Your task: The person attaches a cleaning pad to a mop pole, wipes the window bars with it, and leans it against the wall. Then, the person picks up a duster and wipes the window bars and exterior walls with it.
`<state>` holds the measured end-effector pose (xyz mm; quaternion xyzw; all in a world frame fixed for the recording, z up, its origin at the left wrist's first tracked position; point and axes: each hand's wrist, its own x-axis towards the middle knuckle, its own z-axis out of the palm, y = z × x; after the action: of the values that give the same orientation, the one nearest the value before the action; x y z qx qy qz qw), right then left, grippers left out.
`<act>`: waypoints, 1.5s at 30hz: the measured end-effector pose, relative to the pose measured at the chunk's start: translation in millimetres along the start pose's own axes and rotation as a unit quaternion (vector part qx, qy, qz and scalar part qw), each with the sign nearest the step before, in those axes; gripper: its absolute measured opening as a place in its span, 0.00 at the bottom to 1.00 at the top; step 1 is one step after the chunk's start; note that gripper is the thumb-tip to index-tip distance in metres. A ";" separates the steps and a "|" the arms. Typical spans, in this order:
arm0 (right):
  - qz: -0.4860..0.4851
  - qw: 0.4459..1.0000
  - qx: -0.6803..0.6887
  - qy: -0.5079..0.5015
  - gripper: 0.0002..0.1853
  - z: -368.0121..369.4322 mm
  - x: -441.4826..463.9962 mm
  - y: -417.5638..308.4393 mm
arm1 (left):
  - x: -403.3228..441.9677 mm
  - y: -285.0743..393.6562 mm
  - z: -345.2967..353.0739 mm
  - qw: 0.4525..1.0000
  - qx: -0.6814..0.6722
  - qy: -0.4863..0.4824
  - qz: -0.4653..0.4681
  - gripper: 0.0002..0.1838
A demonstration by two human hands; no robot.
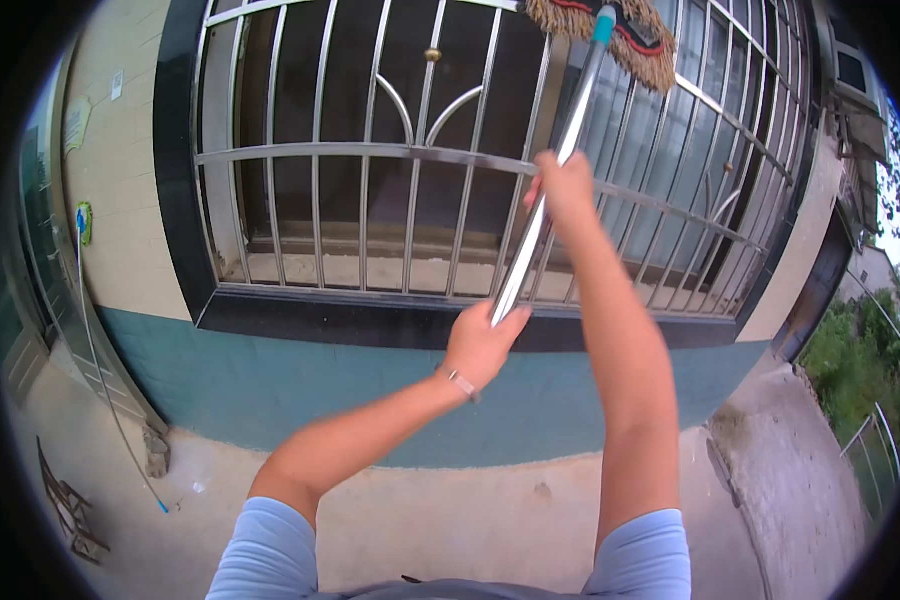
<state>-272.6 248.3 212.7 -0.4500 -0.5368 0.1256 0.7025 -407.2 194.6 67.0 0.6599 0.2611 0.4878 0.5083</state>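
"As the mop (574, 120) is held aloft, where is its head (647, 62) to be seen?"

"At the top edge of the view, in front of the barred window. Whether the bars (370, 151) are touched by the strands cannot be told."

"And how is the pole (517, 275) grasped?"

"With both hands. It is clasped near its lower end by the left grip (478, 345), and higher up, nearer the head, it is encircled by the right grip (567, 188)."

"Why are they set so far apart?"

"Presumably so that the weight above can be borne by the upper one while the slant is governed from below. The pole is tilted, its top to the right, and both arms are stretched forward, probably because height is wanted."

"Is the second mop (113, 385) at the left being used?"

"It is not held. It is stood head up, its foot on the floor (470, 520), apparently propped against the wall (130, 210), perhaps so that its head is kept clean and dry."
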 end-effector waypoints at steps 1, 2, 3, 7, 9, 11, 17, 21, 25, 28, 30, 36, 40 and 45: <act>-0.009 1.000 -0.009 -0.013 0.07 -5.1 24.2 -16.2 | 16.1 17.5 8.7 0.999 -0.035 -0.006 0.024 0.18; -0.003 1.000 -0.014 -0.018 0.07 -10.2 46.2 -30.6 | 26.0 41.4 15.3 0.998 -0.054 -0.026 -0.008 0.17; 0.006 1.000 -0.020 -0.024 0.08 -13.7 56.5 -40.2 | 33.6 46.8 23.0 0.998 -0.054 -0.023 -0.007 0.17; 0.061 0.997 -0.031 -0.047 0.08 -23.9 52.7 -32.8 | 34.7 29.1 41.5 0.998 -0.067 -0.018 -0.006 0.19; 0.047 0.996 -0.025 -0.068 0.07 -29.4 28.0 -3.1 | 27.4 -12.3 46.9 1.000 -0.002 -0.003 -0.007 0.19; 0.070 0.995 0.001 -0.065 0.07 -34.3 0.9 23.6 | 9.9 -47.8 53.8 1.000 0.017 0.005 0.015 0.18; 0.119 0.991 0.034 -0.059 0.07 -43.7 -76.2 100.1 | -56.8 -113.0 62.8 0.996 0.073 0.058 0.003 0.14; 0.159 0.985 0.042 -0.046 0.07 -42.3 -145.8 149.6 | -108.1 -170.4 57.9 0.986 0.084 0.025 -0.144 0.13; 0.208 0.977 0.045 -0.024 0.07 -37.4 -210.3 177.3 | -162.6 -208.0 49.8 0.978 0.073 0.024 -0.196 0.13; 0.249 0.966 0.059 -0.017 0.07 -30.4 -240.6 183.0 | -191.4 -214.8 37.3 0.973 0.087 0.035 -0.212 0.13; 0.259 0.963 0.076 -0.014 0.07 -18.9 -262.5 199.9 | -206.8 -218.2 20.5 0.973 0.137 0.058 -0.178 0.13; 0.381 0.916 0.127 -0.012 0.08 24.9 -346.5 239.2 | -277.5 -237.7 -54.5 0.916 0.328 0.037 -0.230 0.13; 0.423 0.886 0.193 0.001 0.08 59.9 -369.3 240.4 | -292.8 -215.5 -97.6 0.888 0.382 0.069 -0.247 0.12; 0.452 0.838 0.295 0.085 0.07 123.7 -368.0 205.4 | -286.4 -176.9 -164.2 0.847 0.472 0.077 -0.234 0.10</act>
<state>-461.2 182.8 -178.5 -0.4228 -0.1500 0.5427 0.7101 -640.8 83.6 -203.9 0.6996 0.6448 0.2222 0.2130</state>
